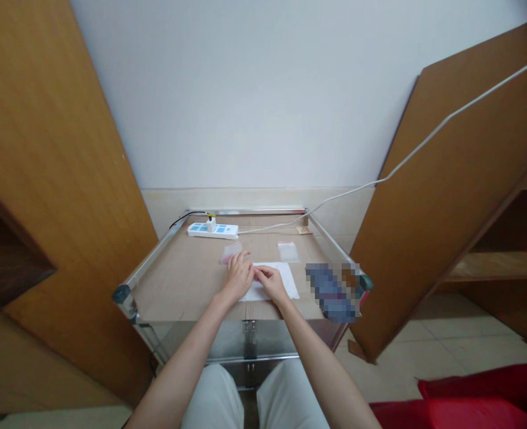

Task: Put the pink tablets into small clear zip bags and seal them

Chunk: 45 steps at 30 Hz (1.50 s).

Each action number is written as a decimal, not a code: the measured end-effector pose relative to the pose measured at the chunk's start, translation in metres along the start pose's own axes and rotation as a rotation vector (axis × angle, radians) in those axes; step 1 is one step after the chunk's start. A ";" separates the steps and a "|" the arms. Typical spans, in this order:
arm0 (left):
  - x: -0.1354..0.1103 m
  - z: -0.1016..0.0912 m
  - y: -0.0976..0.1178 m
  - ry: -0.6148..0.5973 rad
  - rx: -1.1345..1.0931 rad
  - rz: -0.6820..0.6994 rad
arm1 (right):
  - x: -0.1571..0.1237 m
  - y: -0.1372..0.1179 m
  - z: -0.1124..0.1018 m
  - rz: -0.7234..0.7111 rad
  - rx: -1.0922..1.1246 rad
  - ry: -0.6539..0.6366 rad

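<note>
left hand (239,277) beside right hand (270,282), white paper (259,292) partly beneath both

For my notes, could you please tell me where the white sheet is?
In the head view, the white sheet lies near the front of the tabletop, right of its centre, partly under the left hand and right hand, with a clear packet beyond.

Soft, fairly even light falls on the left hand (238,275) and right hand (271,283); beyond them the wall (254,101) is pale and bright; far to their left a shelf recess (6,259) sinks into shadow; ahead, the metal rail (259,212) glints; just right, a pixelated patch (332,293) hides detail; wide-angle stretching distorts the outer edges; fine detail between the hands is too small to read.
</note>
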State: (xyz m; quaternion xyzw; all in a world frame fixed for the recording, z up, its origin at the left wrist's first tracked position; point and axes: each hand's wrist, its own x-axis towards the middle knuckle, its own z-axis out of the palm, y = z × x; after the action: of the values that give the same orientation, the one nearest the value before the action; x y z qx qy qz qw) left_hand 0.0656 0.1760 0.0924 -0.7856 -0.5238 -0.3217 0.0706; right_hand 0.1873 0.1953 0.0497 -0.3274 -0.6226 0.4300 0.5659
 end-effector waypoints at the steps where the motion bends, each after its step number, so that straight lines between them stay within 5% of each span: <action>1: -0.001 0.000 0.000 -0.003 0.002 0.003 | 0.000 0.000 0.000 0.000 -0.001 -0.001; 20: -0.002 -0.006 -0.007 0.006 -0.054 -0.126 | -0.002 -0.001 0.003 -0.059 -0.117 -0.025; 35: -0.006 -0.012 0.002 0.018 0.066 -0.051 | -0.003 -0.001 0.001 -0.063 -0.180 -0.101; 45: -0.006 -0.020 0.010 0.003 0.024 -0.068 | -0.002 -0.003 -0.001 -0.079 -0.271 0.002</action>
State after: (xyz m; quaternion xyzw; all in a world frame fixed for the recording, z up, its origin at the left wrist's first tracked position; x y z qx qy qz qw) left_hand 0.0641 0.1584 0.1069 -0.7658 -0.5541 -0.3187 0.0699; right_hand 0.1885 0.1925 0.0513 -0.3765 -0.6869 0.3190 0.5334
